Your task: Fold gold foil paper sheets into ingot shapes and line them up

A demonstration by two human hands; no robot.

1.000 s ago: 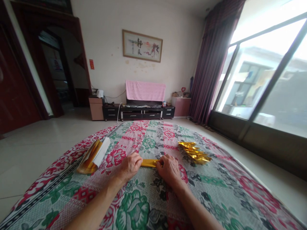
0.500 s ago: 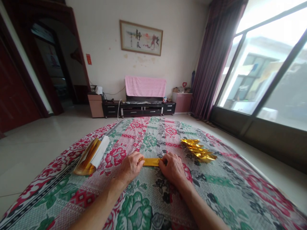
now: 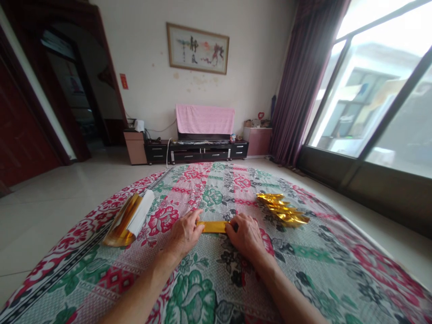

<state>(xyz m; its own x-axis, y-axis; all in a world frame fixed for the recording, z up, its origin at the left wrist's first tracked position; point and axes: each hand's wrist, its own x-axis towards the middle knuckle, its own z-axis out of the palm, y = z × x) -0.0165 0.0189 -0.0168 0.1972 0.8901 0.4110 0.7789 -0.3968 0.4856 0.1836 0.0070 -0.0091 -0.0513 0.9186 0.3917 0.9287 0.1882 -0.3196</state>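
Note:
A narrow folded strip of gold foil paper point(image 3: 213, 226) lies on a flowered cloth point(image 3: 209, 274). My left hand point(image 3: 184, 233) pinches its left end with curled fingers. My right hand point(image 3: 247, 234) presses and grips its right end, knuckles up. A stack of flat gold sheets with a white sheet on top point(image 3: 130, 218) lies to the left of my hands. A pile of several folded gold pieces point(image 3: 283, 209) sits to the right, a little beyond my right hand.
The cloth covers a surface with pale tiled floor point(image 3: 50, 198) around it. A low black TV stand point(image 3: 199, 150) draped with a pink towel stands by the far wall. A large window point(image 3: 378, 103) and purple curtain point(image 3: 297, 85) are at right, a dark doorway point(image 3: 67, 94) at left.
Both hands stay on the ends of the gold strip, fingers shifting slightly. The camera has tilted a little, so the scene sits slightly differently in the frame.

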